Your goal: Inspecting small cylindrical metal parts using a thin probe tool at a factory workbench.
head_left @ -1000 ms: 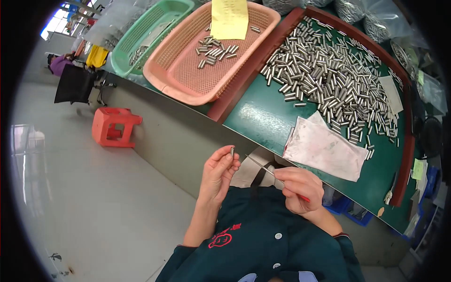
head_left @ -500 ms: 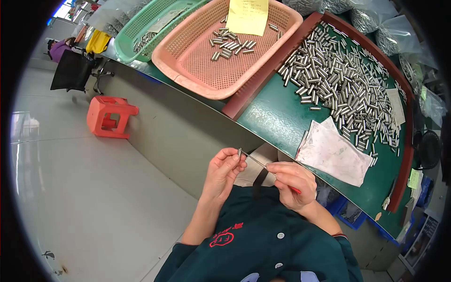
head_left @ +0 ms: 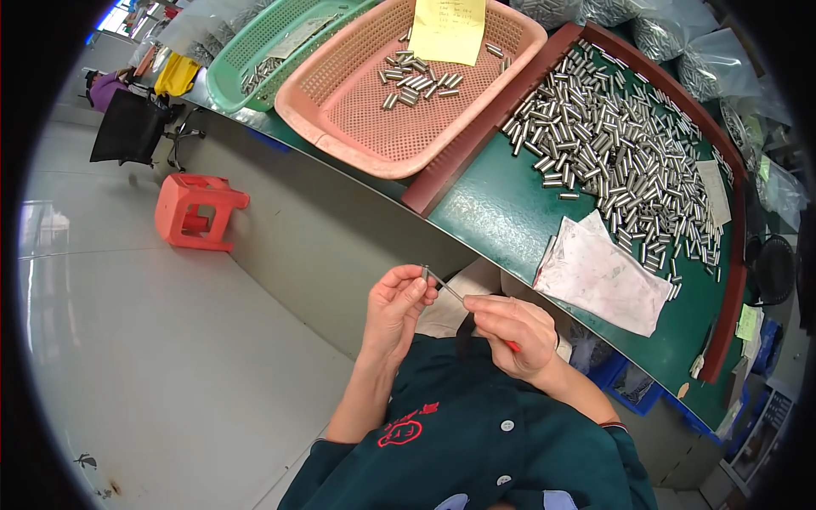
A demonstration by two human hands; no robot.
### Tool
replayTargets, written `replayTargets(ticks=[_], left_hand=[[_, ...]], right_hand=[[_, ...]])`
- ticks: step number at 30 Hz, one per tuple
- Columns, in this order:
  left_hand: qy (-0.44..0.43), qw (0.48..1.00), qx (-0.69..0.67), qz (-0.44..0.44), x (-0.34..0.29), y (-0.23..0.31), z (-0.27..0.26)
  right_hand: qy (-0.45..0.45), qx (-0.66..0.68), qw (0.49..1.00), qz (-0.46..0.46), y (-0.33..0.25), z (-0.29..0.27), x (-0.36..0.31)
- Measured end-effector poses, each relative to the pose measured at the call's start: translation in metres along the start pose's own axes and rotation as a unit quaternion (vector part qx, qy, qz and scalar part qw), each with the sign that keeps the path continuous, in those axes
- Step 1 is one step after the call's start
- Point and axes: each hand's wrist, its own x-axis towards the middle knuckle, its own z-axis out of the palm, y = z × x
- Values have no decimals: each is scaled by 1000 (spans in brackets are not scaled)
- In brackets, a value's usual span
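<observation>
Grey floor (head_left: 212,340) to the left, one green bench (head_left: 480,200) to the right, and just off the bench's near edge, one metal pin (head_left: 425,272) stands up in the left hand (head_left: 396,304)! Thumb and fingertips pinch that single pin. Over to the right hand (head_left: 517,331): fingers curled round one red-handled rod (head_left: 448,287), its tip right at the pin's upper end; inside or merely touching, I can't tell. Up on the bench, white cloth (head_left: 603,280) along the near edge, and beyond it a heap (head_left: 616,144) of pins, far too many to count! One brown rail (head_left: 439,185), then two baskets: the pink basket (head_left: 340,132), roughly twenty pins inside, one yellow note (head_left: 448,32) over its far rim; the green basket (head_left: 225,81) by the bench's left end. Floorside, one red stool (head_left: 176,212), one black chair (head_left: 126,132).
</observation>
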Motion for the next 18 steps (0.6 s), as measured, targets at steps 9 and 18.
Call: replayTargets(ticks=[9,18], left_hand=[[52,997,-33,46,-6,-2,10],[105,978,113,139,-5,-3,7]], right_hand=[[-29,-16,998,-45,-7,-4,2],[4,28,998,-50,-3,-8,4]])
